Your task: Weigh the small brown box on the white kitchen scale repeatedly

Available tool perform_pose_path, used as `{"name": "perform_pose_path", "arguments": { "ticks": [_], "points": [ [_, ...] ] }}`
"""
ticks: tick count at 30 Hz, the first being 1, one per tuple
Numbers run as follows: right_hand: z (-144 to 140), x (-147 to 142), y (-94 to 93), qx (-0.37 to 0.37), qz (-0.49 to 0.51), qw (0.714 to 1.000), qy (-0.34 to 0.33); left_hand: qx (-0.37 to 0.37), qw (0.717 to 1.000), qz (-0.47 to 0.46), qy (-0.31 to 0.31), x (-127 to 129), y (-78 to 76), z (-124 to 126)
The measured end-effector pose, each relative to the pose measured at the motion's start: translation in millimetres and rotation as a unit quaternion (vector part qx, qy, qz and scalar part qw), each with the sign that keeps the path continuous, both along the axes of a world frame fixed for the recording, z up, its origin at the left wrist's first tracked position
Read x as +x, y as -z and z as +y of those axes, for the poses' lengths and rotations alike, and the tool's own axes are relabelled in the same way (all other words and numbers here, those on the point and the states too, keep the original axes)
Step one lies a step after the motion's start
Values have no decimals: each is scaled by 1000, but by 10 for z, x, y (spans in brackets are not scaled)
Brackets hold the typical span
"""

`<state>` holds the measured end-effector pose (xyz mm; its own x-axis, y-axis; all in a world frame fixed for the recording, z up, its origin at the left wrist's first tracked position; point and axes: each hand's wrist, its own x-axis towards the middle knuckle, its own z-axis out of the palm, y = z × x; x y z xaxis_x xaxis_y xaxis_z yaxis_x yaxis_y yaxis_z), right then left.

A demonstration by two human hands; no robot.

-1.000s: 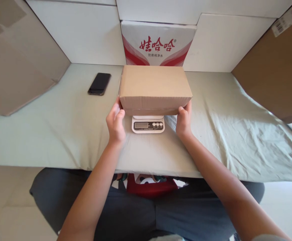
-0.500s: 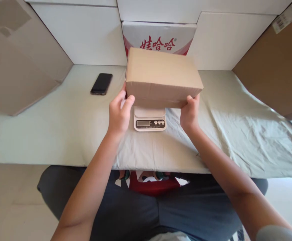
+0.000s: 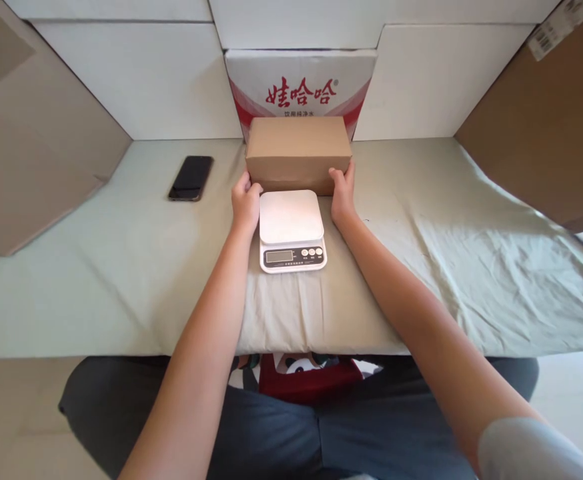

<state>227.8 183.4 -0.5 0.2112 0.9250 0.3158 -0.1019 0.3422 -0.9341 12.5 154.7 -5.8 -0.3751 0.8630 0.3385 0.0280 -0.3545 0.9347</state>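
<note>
A closed brown cardboard box [image 3: 297, 153] rests on the cloth-covered table [image 3: 121, 267], just behind a white digital kitchen scale [image 3: 291, 229]. My left hand [image 3: 245, 200] grips the box's left near corner. On the other side, my right hand [image 3: 342, 193] holds the box's right near corner. The scale's white platform is bare, and its display and three buttons face me.
A black phone [image 3: 190, 177] lies face up to the left of the box. Behind the box stands a white carton with red characters [image 3: 300, 87], among white panels. Large brown cardboard sheets lean at the far left [image 3: 31, 153] and right [image 3: 541, 133].
Both hands lifted the box off the scale and carried it away from me, then set it down behind the scale. The scale's platform now shows.
</note>
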Motion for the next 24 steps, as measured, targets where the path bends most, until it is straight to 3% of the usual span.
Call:
{"name": "perform_pose_path", "arguments": {
  "ticks": [5,11,24],
  "points": [
    [-53,22,-42,-17,-21,1000,6,-6,1000,2,7,-13,-11,-10],
    [-59,24,-81,-14,-57,997,-53,7,1000,9,-11,-87,20,4],
    [-94,45,-88,-31,-28,998,-54,-13,1000,-23,5,-139,156,32]
  ]
}}
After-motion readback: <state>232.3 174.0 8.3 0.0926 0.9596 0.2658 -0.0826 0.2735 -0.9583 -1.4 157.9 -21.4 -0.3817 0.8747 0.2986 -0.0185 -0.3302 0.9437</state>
